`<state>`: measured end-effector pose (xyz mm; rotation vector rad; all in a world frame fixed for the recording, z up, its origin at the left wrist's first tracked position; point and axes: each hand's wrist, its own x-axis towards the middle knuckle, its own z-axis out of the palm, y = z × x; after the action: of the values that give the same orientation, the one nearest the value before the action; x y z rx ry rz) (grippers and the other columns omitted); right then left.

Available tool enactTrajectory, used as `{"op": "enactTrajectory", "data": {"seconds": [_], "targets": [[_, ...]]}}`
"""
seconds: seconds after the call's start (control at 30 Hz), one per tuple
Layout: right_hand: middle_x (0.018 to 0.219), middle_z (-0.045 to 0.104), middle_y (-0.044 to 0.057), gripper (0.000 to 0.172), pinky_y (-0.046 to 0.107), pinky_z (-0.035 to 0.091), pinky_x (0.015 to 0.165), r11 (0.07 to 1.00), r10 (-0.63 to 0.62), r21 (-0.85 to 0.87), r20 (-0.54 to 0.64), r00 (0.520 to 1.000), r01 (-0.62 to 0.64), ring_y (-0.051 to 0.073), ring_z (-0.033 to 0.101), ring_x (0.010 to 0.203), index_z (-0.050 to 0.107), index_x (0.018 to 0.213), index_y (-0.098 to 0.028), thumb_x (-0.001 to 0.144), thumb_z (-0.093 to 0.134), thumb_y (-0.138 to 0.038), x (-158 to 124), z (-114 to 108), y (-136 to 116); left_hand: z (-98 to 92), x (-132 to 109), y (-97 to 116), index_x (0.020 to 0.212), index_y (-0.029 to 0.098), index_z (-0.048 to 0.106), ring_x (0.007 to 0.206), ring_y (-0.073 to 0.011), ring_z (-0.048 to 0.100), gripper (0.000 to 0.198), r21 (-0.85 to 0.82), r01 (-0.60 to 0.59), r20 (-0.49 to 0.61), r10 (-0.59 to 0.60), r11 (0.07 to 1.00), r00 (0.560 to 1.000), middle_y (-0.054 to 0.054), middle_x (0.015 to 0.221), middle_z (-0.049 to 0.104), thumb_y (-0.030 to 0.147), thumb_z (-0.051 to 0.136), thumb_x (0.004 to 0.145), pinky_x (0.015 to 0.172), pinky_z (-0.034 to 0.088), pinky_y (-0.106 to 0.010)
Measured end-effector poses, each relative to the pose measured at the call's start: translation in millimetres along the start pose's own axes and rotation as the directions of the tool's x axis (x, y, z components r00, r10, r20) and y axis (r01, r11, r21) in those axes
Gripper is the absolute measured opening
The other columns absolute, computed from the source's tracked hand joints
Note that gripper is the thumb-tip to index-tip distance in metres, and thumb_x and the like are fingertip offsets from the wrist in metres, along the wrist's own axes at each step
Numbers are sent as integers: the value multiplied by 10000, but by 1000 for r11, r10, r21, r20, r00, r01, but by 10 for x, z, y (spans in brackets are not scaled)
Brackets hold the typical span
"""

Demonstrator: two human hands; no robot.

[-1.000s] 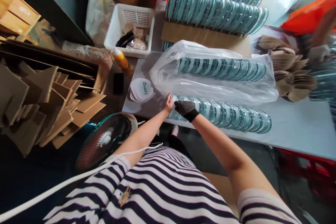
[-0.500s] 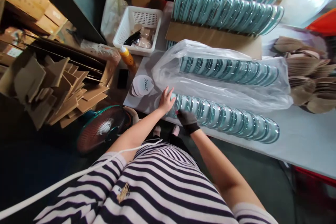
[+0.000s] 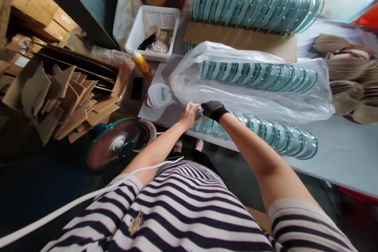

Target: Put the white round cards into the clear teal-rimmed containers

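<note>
A near row of round, teal-edged glass discs point(image 3: 265, 132) lies along the table's front edge. At its left end is my bare left hand point(image 3: 189, 115), its fingers and thumb bent around the end glass disc point(image 3: 199, 112). My right hand point(image 3: 212, 109), in a dark glove, reaches over the top of the same end, close beside the left fingers. Its fingers are curled, and what they grip is hidden. Behind them, an open clear plastic bag point(image 3: 189, 75) holds another row of discs point(image 3: 256, 74).
White round cards point(image 3: 159, 95) lie left of my hands. Farther back stand an orange bottle point(image 3: 141, 62), a white basket point(image 3: 130, 43) and racked discs point(image 3: 251, 8) above cardboard point(image 3: 236, 39). Brown pads point(image 3: 345, 67) are stacked at right. A fan point(image 3: 115, 145) and a box of cardboard pieces point(image 3: 67, 98) stand left.
My right hand has moved up from the row's front side to its top, next to my left hand. The left fingers have curled in from a spread pose.
</note>
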<state>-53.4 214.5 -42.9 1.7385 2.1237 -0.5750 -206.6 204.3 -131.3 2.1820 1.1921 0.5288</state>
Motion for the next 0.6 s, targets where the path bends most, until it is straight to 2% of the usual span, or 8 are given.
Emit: {"op": "enactTrajectory", "data": {"seconds": [0.1,0.17,0.27,0.33,0.4,0.47,0.53,0.6], "targets": [[1093,707,148,375,365,491,872,998,61,35,-33,998,-59,268,667,1015,631,1243,-188,965,424,-329,-457,501,-93,-13,4,19,1366,243,569,1450,-346,246,480,53,-15,25,13,998,1000,-74,1463,498,385,567,908,1188,271,-515],[1099,712,146,373,367,500,843,990,106,94,-6,994,-105,284,672,996,629,1238,-202,973,400,-329,-627,876,-209,-18,5,36,1368,235,569,1445,-347,250,484,78,-10,27,8,997,1000,-78,1461,500,380,570,907,1195,261,-505],[1218,673,149,407,354,476,903,967,142,204,65,988,-153,273,636,1083,585,1308,-190,987,372,-320,-671,1307,-382,-38,0,61,1375,222,564,1445,-348,247,487,98,-1,30,-2,995,1000,-85,1464,496,375,557,914,1188,277,-492],[1255,659,128,426,328,468,918,957,151,238,83,985,-167,253,626,1101,560,1345,-210,996,346,-329,-662,1432,-449,-66,-6,88,1381,219,559,1449,-350,246,491,114,8,42,-13,993,999,-89,1470,491,378,551,917,1182,284,-494],[1216,683,98,401,310,477,889,953,157,250,82,984,-173,248,638,1076,605,1290,-244,991,361,-350,-696,1413,-433,-98,-12,137,1377,226,563,1460,-357,233,485,150,13,46,-20,989,999,-97,1494,465,376,551,915,1190,243,-533],[1149,708,90,383,306,486,847,946,200,252,43,979,-204,255,653,1041,655,1206,-250,987,375,-390,-763,1258,-295,-107,-15,211,1368,241,571,1477,-360,208,474,192,-16,39,8,981,999,-100,1527,424,362,560,910,1204,152,-579],[1155,699,114,448,326,487,834,928,295,250,-38,955,-277,264,653,1047,639,1233,-226,1007,298,-408,-792,990,-33,-74,-14,300,1375,255,564,1491,-359,182,496,213,-86,48,78,973,996,-95,1554,386,365,590,892,1212,63,-592],[1210,669,147,493,352,490,840,909,379,227,-99,920,-350,270,642,1077,577,1325,-199,1014,248,-396,-702,656,291,-1,-9,382,1404,266,534,1491,-363,188,566,216,-143,84,127,966,988,-93,1562,377,405,631,864,1213,25,-592]]}}
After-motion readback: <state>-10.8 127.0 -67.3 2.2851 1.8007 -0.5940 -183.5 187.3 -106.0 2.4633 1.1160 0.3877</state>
